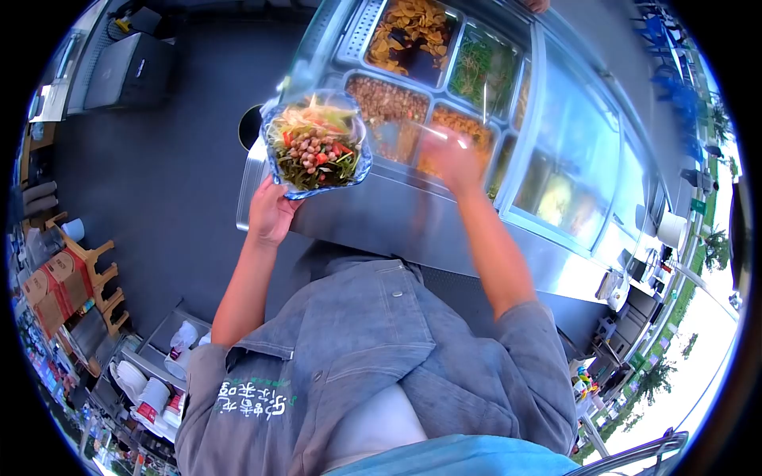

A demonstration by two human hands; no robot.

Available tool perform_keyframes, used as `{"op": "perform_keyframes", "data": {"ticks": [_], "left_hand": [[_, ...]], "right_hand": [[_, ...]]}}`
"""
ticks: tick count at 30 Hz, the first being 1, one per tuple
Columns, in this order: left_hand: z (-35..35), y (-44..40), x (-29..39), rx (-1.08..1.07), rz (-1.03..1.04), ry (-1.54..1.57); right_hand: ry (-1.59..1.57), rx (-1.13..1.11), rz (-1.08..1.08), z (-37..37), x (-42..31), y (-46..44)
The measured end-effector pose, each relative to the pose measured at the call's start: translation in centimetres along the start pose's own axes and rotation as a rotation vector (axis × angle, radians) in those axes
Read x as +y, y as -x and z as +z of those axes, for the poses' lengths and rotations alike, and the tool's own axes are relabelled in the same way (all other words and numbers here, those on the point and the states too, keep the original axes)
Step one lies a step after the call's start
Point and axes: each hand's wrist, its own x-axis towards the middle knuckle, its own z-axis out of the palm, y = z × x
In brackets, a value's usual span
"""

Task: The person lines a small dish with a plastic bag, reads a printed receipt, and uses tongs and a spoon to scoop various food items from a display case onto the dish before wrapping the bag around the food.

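My left hand (pixel 272 213) grips a blue-and-white patterned bowl (pixel 305 193) from below at its near left side. In the bowl lie peanuts (pixel 305 151), red pepper pieces, dark green strips and pale shreds. Motion smears my right hand (pixel 452 159), which is above the front trays of a food counter; its fingers are unclear. A thin pale streak by its fingers may be a utensil, but I cannot make it out. Beneath and left of this hand is a tray of peanuts (pixel 373 99); a tray of orange-brown bits (pixel 460 125) lies under it.
Behind are trays of brown crisp pieces (pixel 413 32) and chopped greens (pixel 480 71). Sliding glass (pixel 567 143) covers the counter's right part. The steel front edge (pixel 381 218) runs before me. Stools (pixel 99 274) and a cardboard box (pixel 55 289) stand left. Part of another person's hand (pixel 537 5) shows at the top.
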Motion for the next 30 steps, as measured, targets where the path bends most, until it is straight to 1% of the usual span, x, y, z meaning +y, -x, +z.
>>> {"op": "perform_keyframes", "data": {"ticks": [1,2,3,5,7,8,11,13,16,18,19,21,22,23,25,26,27,29,30], "left_hand": [[-0.1,-0.2,0.0,-0.001,-0.006,-0.010],[-0.1,-0.3,0.0,0.004,-0.004,-0.018],[0.1,-0.4,0.0,0.008,0.008,-0.011],[0.4,-0.8,0.0,0.023,-0.019,-0.020],[0.2,-1.6,-0.1,0.009,-0.017,-0.003],[0.3,-1.9,-0.1,0.001,-0.028,-0.015],[2.2,-2.4,-0.2,-0.008,-0.027,0.005],[3.2,-2.6,0.1,-0.035,-0.039,-0.019],[4.5,-2.8,0.4,-0.028,-0.042,-0.009],[4.8,-3.0,0.6,-0.021,-0.052,-0.022],[5.3,-3.7,0.1,-0.023,-0.054,-0.035],[5.3,-3.5,0.3,-0.017,-0.061,-0.054],[5.4,-3.5,0.5,-0.030,-0.062,-0.054],[5.6,-3.6,0.7,-0.047,-0.060,-0.054],[5.8,-3.6,0.9,-0.056,-0.062,-0.054],[5.8,-3.6,0.9,-0.064,-0.061,-0.050],[5.7,-3.7,0.8,-0.064,-0.063,-0.050],[5.6,-4.0,0.8,-0.085,-0.070,-0.044],[5.7,-4.1,0.9,-0.084,-0.072,-0.043]], "right_hand": [[-0.186,0.013,0.115,0.6,-2.0,0.9],[-0.114,0.069,0.108,2.3,-4.7,2.8],[-0.089,0.029,0.088,2.3,-6.1,3.7],[-0.116,0.052,0.057,4.6,-9.8,6.4],[-0.076,0.070,0.025,7.3,-12.8,9.2],[-0.071,0.030,0.001,8.1,-13.4,10.1],[-0.086,0.008,-0.010,11.5,-13.9,12.8],[-0.142,-0.041,-0.016,12.8,-12.2,14.0],[-0.147,-0.027,-0.013,13.4,-8.3,14.7],[-0.056,-0.109,-0.233,13.2,-6.1,15.1],[-0.061,-0.106,-0.229,12.3,-5.8,14.6],[0.233,-0.133,-0.451,12.1,-5.1,14.9],[0.303,-0.128,-0.545,12.2,-5.0,14.9],[0.299,-0.124,-0.544,12.1,-4.9,14.8],[0.637,-0.170,-0.754,11.7,-5.1,14.8],[0.746,-0.175,-0.779,11.3,-5.1,15.0],[0.747,-0.173,-0.778,11.2,-5.2,15.0],[0.921,-0.183,-0.928,11.2,-5.4,14.9],[0.949,-0.182,-1.019,11.5,-5.7,14.7]]}}
